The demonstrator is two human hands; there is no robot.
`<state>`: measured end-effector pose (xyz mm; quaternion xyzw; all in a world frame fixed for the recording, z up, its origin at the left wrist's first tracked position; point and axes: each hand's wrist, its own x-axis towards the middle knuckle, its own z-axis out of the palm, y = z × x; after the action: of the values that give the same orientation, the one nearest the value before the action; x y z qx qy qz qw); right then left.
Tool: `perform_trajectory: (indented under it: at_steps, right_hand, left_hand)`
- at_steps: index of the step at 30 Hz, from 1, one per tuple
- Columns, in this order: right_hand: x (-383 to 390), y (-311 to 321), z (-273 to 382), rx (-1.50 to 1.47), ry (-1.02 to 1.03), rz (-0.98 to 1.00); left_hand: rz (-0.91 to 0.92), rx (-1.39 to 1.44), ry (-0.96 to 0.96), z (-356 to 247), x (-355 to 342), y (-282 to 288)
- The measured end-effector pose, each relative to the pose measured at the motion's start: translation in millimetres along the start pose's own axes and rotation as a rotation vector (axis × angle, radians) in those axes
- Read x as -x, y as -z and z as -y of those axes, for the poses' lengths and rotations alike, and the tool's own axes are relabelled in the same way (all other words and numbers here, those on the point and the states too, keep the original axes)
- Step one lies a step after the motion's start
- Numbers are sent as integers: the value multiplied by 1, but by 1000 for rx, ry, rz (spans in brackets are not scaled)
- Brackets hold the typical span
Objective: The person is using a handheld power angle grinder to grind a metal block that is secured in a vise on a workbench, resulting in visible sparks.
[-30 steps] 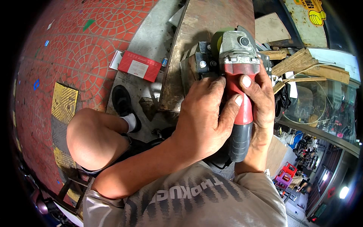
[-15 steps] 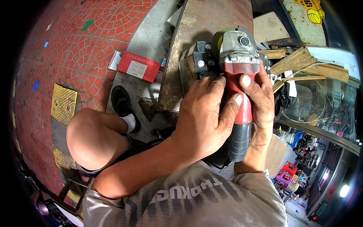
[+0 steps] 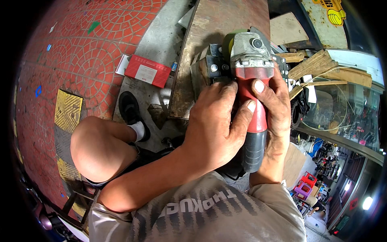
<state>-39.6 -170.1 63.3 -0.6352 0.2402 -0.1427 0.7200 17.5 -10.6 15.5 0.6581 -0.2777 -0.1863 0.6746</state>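
A red-and-grey angle grinder (image 3: 252, 52) with a black rear grip and a yellowish-green disc lies in both hands, its head pointing away from me. My left hand (image 3: 213, 125) is closed against its left side, thumb on the red body and fingertips near the gear head. My right hand (image 3: 274, 107) wraps round the right side, thumb across the red housing. The disc sits beside a black metal piece with silver bolts (image 3: 213, 64) on a worn, rust-brown bench (image 3: 221, 16). The grinder partly hides that piece and the disc's contact point.
A red-and-white box (image 3: 147, 70) lies on the ground beside the bench, near my foot. Wood offcuts (image 3: 314, 66) are piled at the right over a glass pane. Farther right are coloured stools (image 3: 304, 185) and a person (image 3: 318, 209). Red paving (image 3: 80, 48) spreads left.
The grinder and both my hands have shifted very slightly left, with the same grip. The person in the right background has changed posture.
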Motion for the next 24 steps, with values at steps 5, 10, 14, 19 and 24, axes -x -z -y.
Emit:
perform_trajectory:
  at_steps: [5,10,14,19,24]
  right_hand:
    - [2,1,1,-24,12,-25]
    - [0,2,0,-37,20,-40]
    - [0,1,0,-24,16,-42]
    - [0,3,-1,0,29,-28]
    - [-1,2,-1,7,24,-33]
  left_hand:
    - [2,-44,-38,-1,-3,-1]
    - [-2,-62,-20,-2,-4,-3]
    - [0,-61,-23,0,-5,-3]
    - [8,-55,-24,0,-5,-2]
    - [8,-50,-27,1,-4,-2]
